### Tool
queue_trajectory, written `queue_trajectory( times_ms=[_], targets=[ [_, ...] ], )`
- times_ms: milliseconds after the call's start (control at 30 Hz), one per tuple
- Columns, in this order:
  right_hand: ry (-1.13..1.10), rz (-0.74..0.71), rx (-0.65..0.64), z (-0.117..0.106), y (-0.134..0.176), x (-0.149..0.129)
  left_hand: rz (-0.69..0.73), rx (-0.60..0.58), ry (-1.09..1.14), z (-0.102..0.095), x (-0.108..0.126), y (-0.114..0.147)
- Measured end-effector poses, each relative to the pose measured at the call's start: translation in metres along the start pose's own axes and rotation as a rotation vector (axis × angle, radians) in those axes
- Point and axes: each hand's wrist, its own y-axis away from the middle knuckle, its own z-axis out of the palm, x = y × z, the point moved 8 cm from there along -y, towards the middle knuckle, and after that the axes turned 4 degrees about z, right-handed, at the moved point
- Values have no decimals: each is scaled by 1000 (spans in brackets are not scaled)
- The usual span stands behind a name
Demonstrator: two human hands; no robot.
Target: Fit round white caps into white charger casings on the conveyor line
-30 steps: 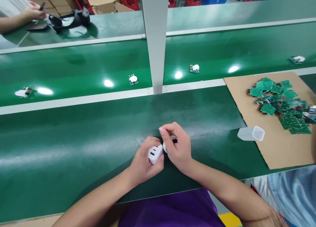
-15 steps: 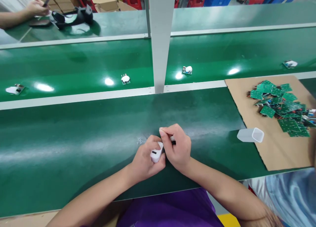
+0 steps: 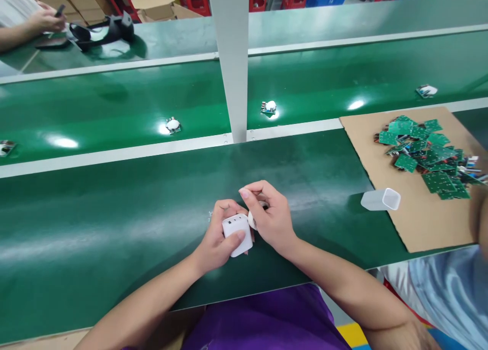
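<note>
My left hand (image 3: 219,241) is closed around a white power adapter (image 3: 239,242), its thumb lying across the flat side. Small dark port openings show on the adapter's upper end. Pinched in my right hand (image 3: 272,215) is a small white rounded piece (image 3: 252,221), close against the adapter's right edge. My fingers cover most of it, and a dark part shows between them; its kind I cannot make out. Tiny clear bits (image 3: 210,216) lie on the green bench just beyond my left hand.
At right, a cardboard sheet (image 3: 353,131) bears a pile of circuit boards (image 3: 438,154). A white, open-ended plastic sleeve (image 3: 375,200) lies at its edge. Behind a grey post (image 3: 233,60), boards such as this one (image 3: 270,107) sit on a green belt. People are at far left and right.
The adapter has turned in my left hand, so its port end and broad side now show. The white piece in my right hand shows more. Boards on the belt have shifted left.
</note>
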Motion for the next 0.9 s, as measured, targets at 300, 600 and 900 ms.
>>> queue_trajectory(
  times_ms=[300, 600, 900],
  targets=[
    [24, -17, -7, 1, 0, 2, 75, 4, -68, 0, 9, -1],
    [229, -211, 65, 4, 10, -3, 205, 30, -355, -2, 16, 2],
    [16, 96, 71, -3, -23, 37, -242, 174, -784, -87, 25, -34]
  ],
)
